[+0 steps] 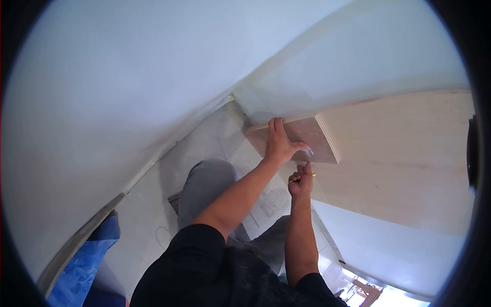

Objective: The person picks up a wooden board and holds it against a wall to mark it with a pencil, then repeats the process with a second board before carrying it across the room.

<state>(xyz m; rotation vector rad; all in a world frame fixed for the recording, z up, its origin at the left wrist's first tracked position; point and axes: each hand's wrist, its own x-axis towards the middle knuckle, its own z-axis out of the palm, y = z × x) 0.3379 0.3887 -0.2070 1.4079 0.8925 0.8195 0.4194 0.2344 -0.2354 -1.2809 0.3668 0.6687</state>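
A small reddish-brown plywood piece (319, 138) with pale layered edges is pressed against a large light plywood panel (394, 148) on the wall. My left hand (281, 143) grips this piece, its fingers over the upper edge and its thumb on the face, near a small whitish patch. Just below the lower edge, my right hand (300, 180) is closed around a thin yellow-ended tool (313, 175), perhaps a pencil. Its fingertips come close to the piece's edge; whether they touch it cannot be made out.
White walls (128, 77) meet in a corner beyond the hands. My bent knees are above the pale tiled floor (148, 220). A blue sheet (84, 261) lies at the lower left beside a wooden edge. Brown wooden items (369, 294) stand in bright light at the lower right.
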